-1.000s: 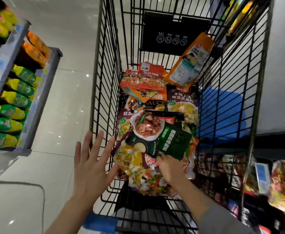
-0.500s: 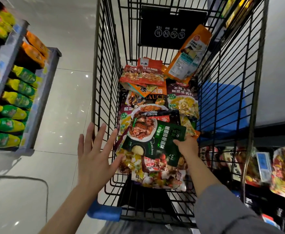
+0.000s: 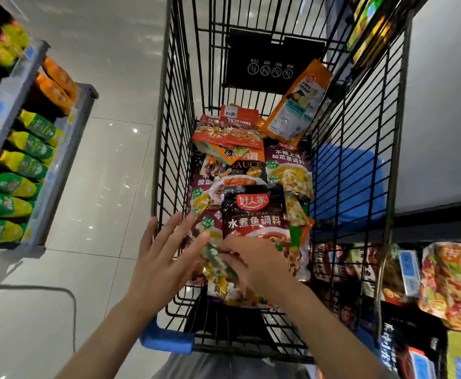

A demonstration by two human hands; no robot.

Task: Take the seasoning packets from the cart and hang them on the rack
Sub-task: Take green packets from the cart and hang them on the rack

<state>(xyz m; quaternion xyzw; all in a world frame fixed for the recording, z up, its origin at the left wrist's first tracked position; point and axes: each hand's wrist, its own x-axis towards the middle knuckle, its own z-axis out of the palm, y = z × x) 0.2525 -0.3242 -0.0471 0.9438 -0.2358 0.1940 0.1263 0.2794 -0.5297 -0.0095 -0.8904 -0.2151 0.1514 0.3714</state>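
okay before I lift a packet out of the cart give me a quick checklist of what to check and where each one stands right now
1. Right hand on a packet: ok, its fingers curl onto the green packet at the near end of the pile.
2. Firm grip: cannot tell, the image is blurred there.
3. Left hand free to help: ok, fingers spread, holding nothing, at the cart left wall.
4. One packet only: not ok, packets overlap; the dark red packet lies against the right hand.
5. Way up clear: ok, the cart is open on top.
6. Rack in reach: cannot tell, it shows to the right through the wires, already hung with packets.
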